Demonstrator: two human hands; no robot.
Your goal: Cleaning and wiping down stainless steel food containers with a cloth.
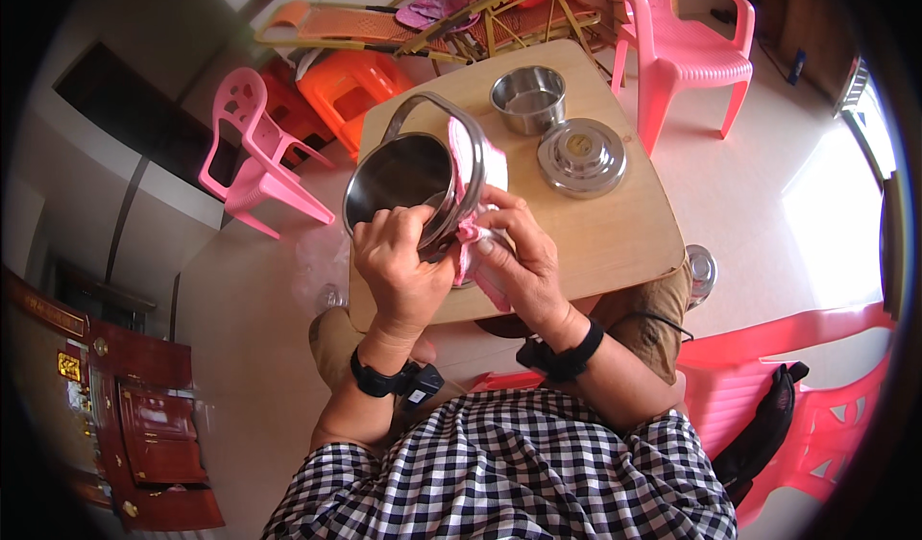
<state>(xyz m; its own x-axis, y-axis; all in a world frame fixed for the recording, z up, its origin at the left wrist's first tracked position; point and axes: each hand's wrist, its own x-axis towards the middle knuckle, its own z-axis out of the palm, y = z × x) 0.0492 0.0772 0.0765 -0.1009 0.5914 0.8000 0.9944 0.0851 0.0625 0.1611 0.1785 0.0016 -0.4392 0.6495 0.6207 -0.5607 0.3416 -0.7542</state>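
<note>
A stainless steel pot [400, 172] with an arched carrying handle [472, 133] is tilted over the near left of a small wooden table [605, 244], its opening facing up. My left hand [403, 262] grips the pot's near rim, fingers over the edge. My right hand [526, 255] pinches a pink and white cloth [490, 262] against the pot's right side, beside the handle's lower end. Part of the cloth lies behind the handle. Farther back on the table stand a round steel bowl [528, 100] and, close to it, a stepped steel lid [582, 156].
Pink plastic chairs stand at the left [263, 154] and back right [684, 43]. Behind the table are an orange stool [349, 89] and a reclining chair [346, 25]. A steel container [700, 273] is on the floor by the right knee; a black bag [763, 425] lies on a chair.
</note>
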